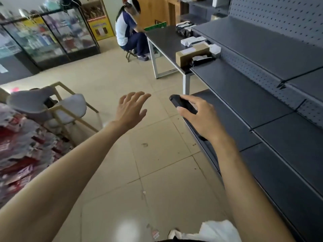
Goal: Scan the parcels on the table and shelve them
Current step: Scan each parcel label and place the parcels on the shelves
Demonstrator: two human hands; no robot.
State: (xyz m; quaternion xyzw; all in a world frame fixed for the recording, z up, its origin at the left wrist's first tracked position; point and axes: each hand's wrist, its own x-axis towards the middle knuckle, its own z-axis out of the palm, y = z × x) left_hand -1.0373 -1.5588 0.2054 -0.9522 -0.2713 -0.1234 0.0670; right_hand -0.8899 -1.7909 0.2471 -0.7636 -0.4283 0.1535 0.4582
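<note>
left hand: your left hand (131, 109) is out over the floor (157, 154), palm down, fingers (139, 96) straight and spread, holding nothing.
right hand: your right hand (202, 119) grips a black scanner (181, 103), thumb on its near edge, the other fingers curled over the far side. it's just in front of the low shelf edge.
parcels: all on the desk (164, 39) far ahead, well apart from both hands. brown box (192, 54) at the near end, black bag (203, 59) touching it on the right, white parcels (192, 40) behind, more black bags (185, 30) at the far end.
shelves: dark grey shelf unit (244, 91) runs along your right with a pegboard (279, 20) back. the desk stands right against it.
other person: a person (126, 30) sits on a stool (130, 54) at the desk's far left corner.
left side: chair (70, 109) with a white seat, red-and-white packets (19, 145) piled beside it, glass display cases (52, 37) along the wall.
bottom edge: white bag (215, 229) by your right forearm.
</note>
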